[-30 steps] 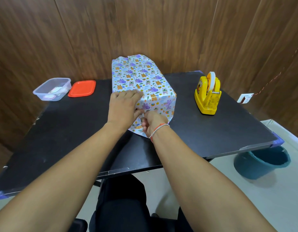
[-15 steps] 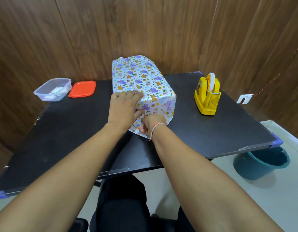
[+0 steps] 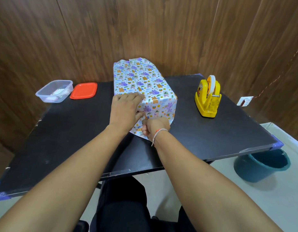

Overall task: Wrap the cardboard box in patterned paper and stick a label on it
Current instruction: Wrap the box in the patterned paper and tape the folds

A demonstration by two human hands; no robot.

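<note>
- While left hand [image 3: 126, 111] lies flat, fingers straight, pressing near top edge of box [image 3: 144, 87], right hand [image 3: 155, 129] pinches loose paper flap [image 3: 138, 130] below it.
- Box centre frame, long axis running away up-frame; both hands at near end.
- Black table [image 3: 61, 131]; tape dispenser [image 3: 207, 97] right; tub [image 3: 54, 91], orange lid [image 3: 83, 90] upper left; wood wall [image 3: 161, 30].

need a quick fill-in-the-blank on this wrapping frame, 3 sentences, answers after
1. The tape dispenser on the black table is ____ in colour.
2. The clear container stands open; its lid, lying beside it, is ____.
3. The left hand rests on the wrapped box, while the right hand pinches the paper flap at the box's ____ end.

Missing words: yellow; orange-red; near
</note>
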